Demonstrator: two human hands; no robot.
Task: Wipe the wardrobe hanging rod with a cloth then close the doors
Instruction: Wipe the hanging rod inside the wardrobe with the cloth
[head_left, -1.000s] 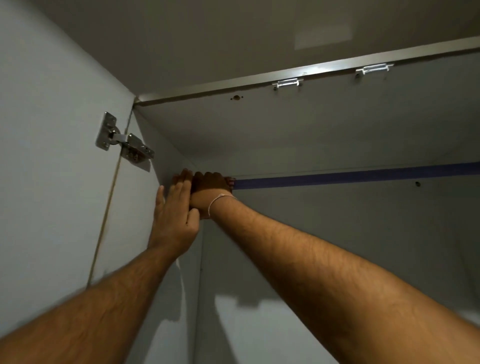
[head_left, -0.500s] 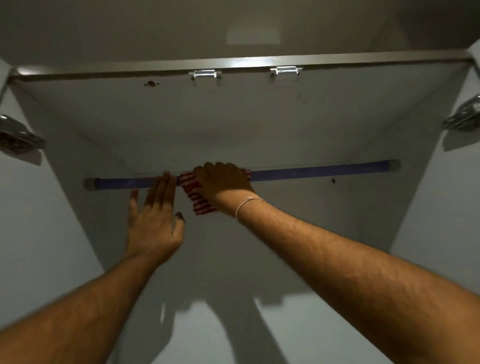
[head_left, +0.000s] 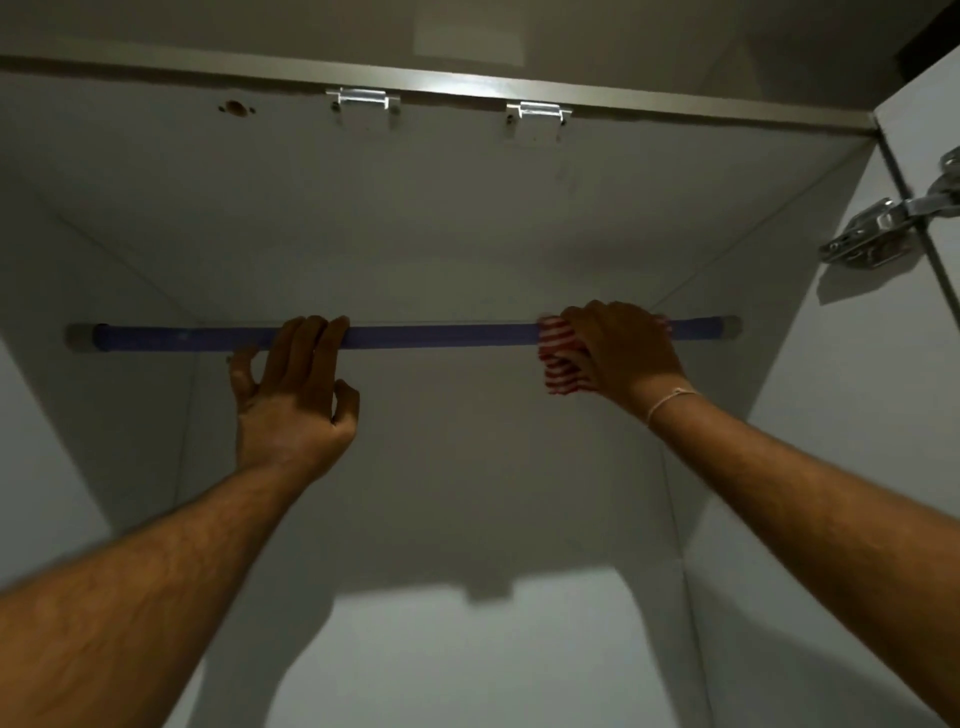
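Note:
A blue hanging rod (head_left: 441, 335) runs across the inside of the white wardrobe, high up near its top panel. My right hand (head_left: 626, 348) is closed around a red-and-white striped cloth (head_left: 561, 356) and presses it onto the rod near the right end. My left hand (head_left: 293, 384) rests on the rod left of the middle, fingers laid over it, thumb apart below. The rod's grey end sockets sit on both side walls.
The right door (head_left: 930, 364) stands open, with a metal hinge (head_left: 883, 228) at the upper right. Two small metal catches (head_left: 363, 101) are fixed under the front edge of the top panel. The wardrobe's back wall (head_left: 467, 519) is bare.
My right hand has slid the cloth along the rod from the left end to near the right end. The left hand has come to rest on the rod. The view has swung right.

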